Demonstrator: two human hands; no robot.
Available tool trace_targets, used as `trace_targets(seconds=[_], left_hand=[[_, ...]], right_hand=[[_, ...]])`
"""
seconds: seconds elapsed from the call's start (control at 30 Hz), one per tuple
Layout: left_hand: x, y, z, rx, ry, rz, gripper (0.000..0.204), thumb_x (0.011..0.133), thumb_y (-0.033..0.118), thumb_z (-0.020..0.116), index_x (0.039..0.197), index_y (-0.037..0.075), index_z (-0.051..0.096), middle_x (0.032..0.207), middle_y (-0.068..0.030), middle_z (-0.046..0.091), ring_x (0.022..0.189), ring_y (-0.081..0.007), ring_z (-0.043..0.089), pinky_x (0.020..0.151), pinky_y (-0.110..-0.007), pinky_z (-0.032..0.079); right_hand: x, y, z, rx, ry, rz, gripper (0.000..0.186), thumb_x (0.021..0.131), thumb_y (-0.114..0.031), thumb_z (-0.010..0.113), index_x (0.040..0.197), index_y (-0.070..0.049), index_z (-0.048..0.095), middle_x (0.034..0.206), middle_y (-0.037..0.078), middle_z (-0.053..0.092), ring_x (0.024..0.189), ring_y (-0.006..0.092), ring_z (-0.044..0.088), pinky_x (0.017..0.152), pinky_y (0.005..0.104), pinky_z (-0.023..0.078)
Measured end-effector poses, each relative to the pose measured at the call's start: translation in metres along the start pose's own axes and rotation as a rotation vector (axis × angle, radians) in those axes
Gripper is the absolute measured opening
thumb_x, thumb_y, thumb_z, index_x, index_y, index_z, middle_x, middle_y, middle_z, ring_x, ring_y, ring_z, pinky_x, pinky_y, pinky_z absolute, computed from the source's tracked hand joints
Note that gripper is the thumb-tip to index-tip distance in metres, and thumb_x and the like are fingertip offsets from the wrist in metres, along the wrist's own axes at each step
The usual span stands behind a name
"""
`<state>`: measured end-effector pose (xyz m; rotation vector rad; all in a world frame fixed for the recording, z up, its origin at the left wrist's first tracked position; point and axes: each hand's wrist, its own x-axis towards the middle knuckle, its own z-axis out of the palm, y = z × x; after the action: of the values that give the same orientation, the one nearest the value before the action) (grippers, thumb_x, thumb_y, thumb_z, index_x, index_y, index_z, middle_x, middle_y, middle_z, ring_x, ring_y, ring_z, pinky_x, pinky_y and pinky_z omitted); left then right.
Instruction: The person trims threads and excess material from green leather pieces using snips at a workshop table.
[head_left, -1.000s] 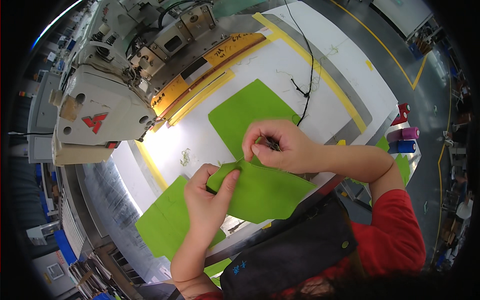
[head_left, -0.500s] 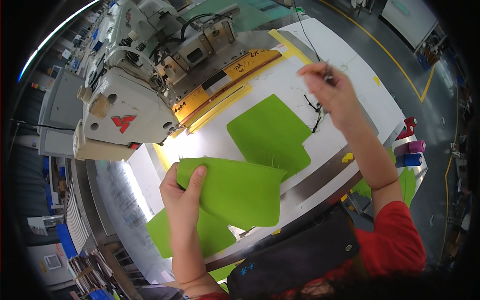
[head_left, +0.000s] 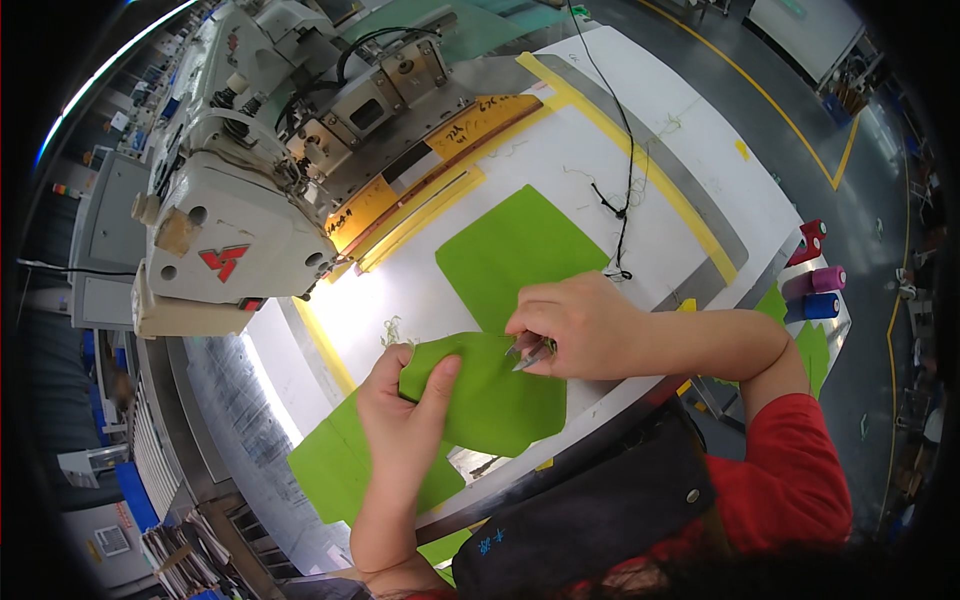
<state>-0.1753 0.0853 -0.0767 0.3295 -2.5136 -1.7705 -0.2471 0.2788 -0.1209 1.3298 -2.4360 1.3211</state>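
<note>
My left hand [head_left: 408,405] grips a green fabric piece [head_left: 490,400] near its upper left corner, thumb on top. Closed around a small pair of thread snips [head_left: 533,352], my right hand [head_left: 575,325] holds the blades at the upper right edge of that piece. Whether the blades touch a thread there I cannot tell. Behind it a second green piece [head_left: 525,250] lies flat on the white work surface. Another green piece [head_left: 350,465] lies below my left wrist, partly hidden by it. A black cord [head_left: 624,190] hangs down and lies beyond my right hand.
A sewing machine head [head_left: 225,235] stands at the left, beside an orange clamp bar [head_left: 470,130]. Loose thread ends [head_left: 392,330] lie near the held fabric. Yellow tape strips [head_left: 640,160] cross the white surface. Red, purple and blue thread spools [head_left: 815,283] sit at the right edge.
My right hand has come down and left with the snips, from near the cord to the fabric's edge. The held piece has shifted slightly right and its top edge now curls.
</note>
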Motion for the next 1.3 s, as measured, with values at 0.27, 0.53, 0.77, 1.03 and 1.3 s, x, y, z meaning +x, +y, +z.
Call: trace_targets(seconds=[0.27,0.53,0.77,1.03,1.3], left_hand=[[0.001,0.001,-0.001,-0.064,0.071,0.006,0.016,0.078,0.012,0.068,0.080,0.000,0.057,0.070,-0.0006,0.059,0.062,-0.0052,0.051,0.057,-0.019,0.041],[-0.003,-0.001,0.002,0.006,0.034,0.026,0.016,0.077,0.012,0.068,0.079,0.001,0.057,0.070,-0.0002,0.059,0.063,-0.0052,0.050,0.058,-0.019,0.041],[-0.004,0.004,-0.005,-0.017,0.092,0.023,0.016,0.078,0.012,0.066,0.083,0.000,0.057,0.074,-0.0006,0.058,0.068,-0.0053,0.049,0.064,-0.019,0.040],[-0.005,0.002,-0.001,-0.029,0.073,0.025,0.016,0.077,0.012,0.068,0.079,0.001,0.056,0.072,0.0000,0.057,0.066,-0.0052,0.049,0.061,-0.019,0.040],[-0.006,-0.001,0.006,0.009,0.066,0.039,0.017,0.076,0.010,0.069,0.074,0.001,0.054,0.068,0.0005,0.054,0.064,-0.0053,0.046,0.059,-0.020,0.039]], right_hand=[[0.005,-0.003,-0.011,0.186,0.033,0.139,0.019,0.063,-0.005,0.067,0.077,-0.006,0.055,0.066,0.001,0.051,0.055,0.0141,0.055,0.048,0.0252,0.044],[-0.003,0.000,0.005,-0.106,0.039,-0.067,0.023,0.061,-0.006,0.069,0.078,-0.005,0.054,0.067,0.002,0.052,0.057,0.0144,0.056,0.046,0.0254,0.042],[0.006,0.010,-0.016,0.216,0.158,0.198,0.018,0.068,-0.009,0.068,0.080,-0.007,0.055,0.067,0.002,0.052,0.056,0.0143,0.056,0.048,0.0263,0.043],[-0.003,0.000,0.007,0.067,0.036,-0.038,0.020,0.065,-0.014,0.069,0.077,-0.008,0.054,0.071,0.001,0.050,0.055,0.0148,0.055,0.047,0.0261,0.043],[-0.003,0.000,0.008,-0.220,0.059,-0.135,0.024,0.057,-0.013,0.070,0.074,-0.010,0.053,0.068,-0.001,0.049,0.054,0.0130,0.054,0.043,0.0255,0.039]])
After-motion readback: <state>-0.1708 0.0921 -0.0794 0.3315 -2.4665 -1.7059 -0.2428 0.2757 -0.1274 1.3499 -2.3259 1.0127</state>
